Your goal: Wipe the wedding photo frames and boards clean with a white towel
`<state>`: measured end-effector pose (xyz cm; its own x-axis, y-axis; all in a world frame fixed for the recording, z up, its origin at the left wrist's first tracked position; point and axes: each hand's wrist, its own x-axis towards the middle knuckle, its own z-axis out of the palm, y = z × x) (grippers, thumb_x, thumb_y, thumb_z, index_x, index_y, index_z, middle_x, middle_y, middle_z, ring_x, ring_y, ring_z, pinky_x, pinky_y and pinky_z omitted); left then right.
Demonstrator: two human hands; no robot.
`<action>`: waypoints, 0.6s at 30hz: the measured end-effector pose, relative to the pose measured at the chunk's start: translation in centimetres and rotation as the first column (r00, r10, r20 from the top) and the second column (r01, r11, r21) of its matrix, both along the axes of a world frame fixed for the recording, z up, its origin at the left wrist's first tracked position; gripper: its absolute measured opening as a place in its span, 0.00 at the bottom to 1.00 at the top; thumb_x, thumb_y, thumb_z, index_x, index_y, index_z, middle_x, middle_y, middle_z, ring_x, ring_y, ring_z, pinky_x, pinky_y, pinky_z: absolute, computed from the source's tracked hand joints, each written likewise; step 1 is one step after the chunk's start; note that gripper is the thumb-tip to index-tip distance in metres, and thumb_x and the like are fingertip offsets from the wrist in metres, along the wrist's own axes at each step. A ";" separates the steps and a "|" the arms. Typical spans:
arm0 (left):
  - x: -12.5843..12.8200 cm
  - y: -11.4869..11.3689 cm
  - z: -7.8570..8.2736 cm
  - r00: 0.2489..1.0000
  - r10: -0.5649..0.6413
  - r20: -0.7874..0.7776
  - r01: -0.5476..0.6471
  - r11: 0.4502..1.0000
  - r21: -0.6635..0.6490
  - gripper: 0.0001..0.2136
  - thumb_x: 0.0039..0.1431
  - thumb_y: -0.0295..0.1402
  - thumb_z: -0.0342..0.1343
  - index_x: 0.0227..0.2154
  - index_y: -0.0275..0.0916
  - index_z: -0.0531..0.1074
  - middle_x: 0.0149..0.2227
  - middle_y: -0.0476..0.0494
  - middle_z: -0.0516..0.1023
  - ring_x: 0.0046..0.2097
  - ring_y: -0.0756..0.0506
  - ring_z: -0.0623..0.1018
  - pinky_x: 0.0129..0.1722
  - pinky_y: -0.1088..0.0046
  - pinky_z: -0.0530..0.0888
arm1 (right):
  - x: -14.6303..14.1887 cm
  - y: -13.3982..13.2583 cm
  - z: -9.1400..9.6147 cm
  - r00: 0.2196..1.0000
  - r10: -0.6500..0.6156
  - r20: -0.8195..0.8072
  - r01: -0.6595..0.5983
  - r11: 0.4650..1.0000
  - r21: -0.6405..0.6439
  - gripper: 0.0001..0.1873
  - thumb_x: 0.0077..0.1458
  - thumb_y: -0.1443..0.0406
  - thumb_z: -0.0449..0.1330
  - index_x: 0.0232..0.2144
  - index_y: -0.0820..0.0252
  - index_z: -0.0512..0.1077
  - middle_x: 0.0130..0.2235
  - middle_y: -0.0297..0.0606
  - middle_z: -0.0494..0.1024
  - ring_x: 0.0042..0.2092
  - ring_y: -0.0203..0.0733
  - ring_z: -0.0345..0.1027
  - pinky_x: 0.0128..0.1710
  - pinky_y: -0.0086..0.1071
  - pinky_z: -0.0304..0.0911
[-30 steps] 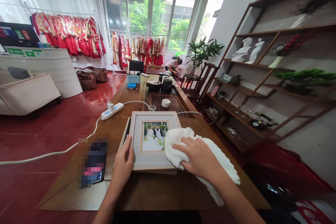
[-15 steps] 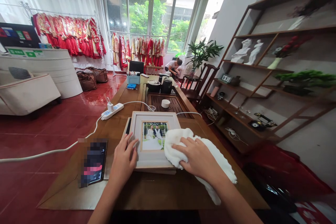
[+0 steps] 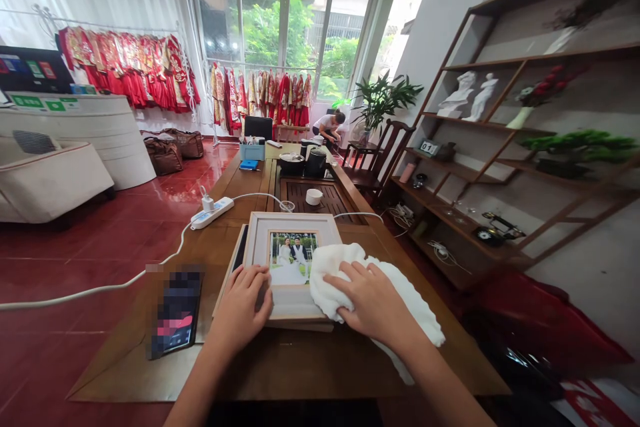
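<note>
A picture frame [image 3: 257, 240] with a pale mat and a wedding photo [image 3: 294, 257] lies face up on top of other frames on the wooden table. My left hand [image 3: 245, 300] rests on its lower left part, fingers slightly bent and lying on the surface, holding nothing. At the right side of the frame my right hand [image 3: 370, 297] grips a bunched white towel [image 3: 333, 267]. The towel presses on the frame's right edge and covers its lower right corner. Its loose part trails over the table beneath my right forearm.
A phone [image 3: 177, 313] lies left of my left arm. A white power strip [image 3: 213, 213] with a cable is at the table's left edge. Behind the frame stand a white cup [image 3: 314, 197] and a tea tray [image 3: 300, 188]. A person [image 3: 330, 127] sits bent over at the back.
My left hand has moved right and inward, from the frame's left edge onto its lower left part. My right hand and the towel have stayed nearly in place on the right side.
</note>
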<state>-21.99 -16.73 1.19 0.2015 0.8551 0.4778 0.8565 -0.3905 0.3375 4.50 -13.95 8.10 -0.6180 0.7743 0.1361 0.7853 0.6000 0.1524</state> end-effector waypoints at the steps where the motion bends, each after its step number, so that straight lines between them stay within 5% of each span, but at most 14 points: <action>1: 0.1 0.0 -0.1 1.000 0.001 0.003 -0.001 1.000 0.004 0.10 0.59 0.31 0.48 0.42 0.43 0.70 0.50 0.43 0.74 0.55 0.43 0.70 0.60 0.56 0.59 | -0.1 0.0 0.0 1.000 0.006 0.002 -0.006 1.000 -0.001 0.25 0.48 0.62 0.60 0.51 0.48 0.67 0.45 0.43 0.71 0.46 0.51 0.62 0.45 0.42 0.50; 12: 0.0 -0.1 -0.8 1.000 0.007 -0.002 -0.007 1.000 -0.008 0.12 0.58 0.29 0.47 0.43 0.44 0.69 0.52 0.44 0.73 0.56 0.42 0.70 0.61 0.55 0.57 | -5.4 0.4 -0.7 0.983 0.178 -0.054 -0.181 0.982 -0.056 0.29 0.49 0.57 0.60 0.55 0.47 0.63 0.46 0.42 0.69 0.46 0.50 0.60 0.46 0.42 0.51; 18: 0.0 -0.1 -0.8 1.000 0.011 -0.018 -0.011 1.000 -0.014 0.12 0.58 0.29 0.47 0.43 0.44 0.69 0.51 0.46 0.74 0.56 0.43 0.69 0.60 0.56 0.57 | -5.3 2.5 -0.8 0.992 0.123 -0.024 -0.123 0.992 -0.006 0.27 0.51 0.57 0.59 0.54 0.47 0.65 0.48 0.44 0.68 0.47 0.50 0.60 0.46 0.42 0.51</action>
